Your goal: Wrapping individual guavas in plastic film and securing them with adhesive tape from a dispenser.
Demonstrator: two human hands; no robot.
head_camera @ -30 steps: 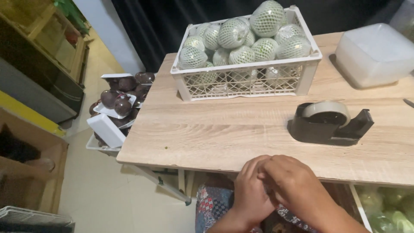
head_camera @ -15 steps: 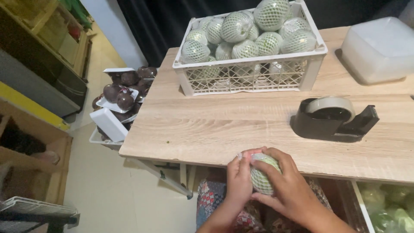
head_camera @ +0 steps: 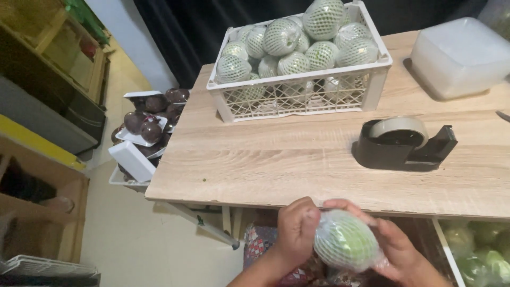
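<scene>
Both hands grip one green fruit in white foam netting [head_camera: 345,239], held below the near edge of the wooden table [head_camera: 276,159]. Left hand [head_camera: 297,228] clenches around its left side; right hand [head_camera: 396,250] cups its right side and underside, fingers over the top. On the table, far side: a white plastic crate [head_camera: 297,98] heaped with netted green fruit. Right of centre: a black tape dispenser [head_camera: 404,143]. Far right: a white lidded container [head_camera: 459,56]. Left of the table, lower down: trays of dark purple fruit [head_camera: 146,125].

Crate [head_camera: 297,101] on table [head_camera: 255,159], tape dispenser [head_camera: 404,146] right.
</scene>
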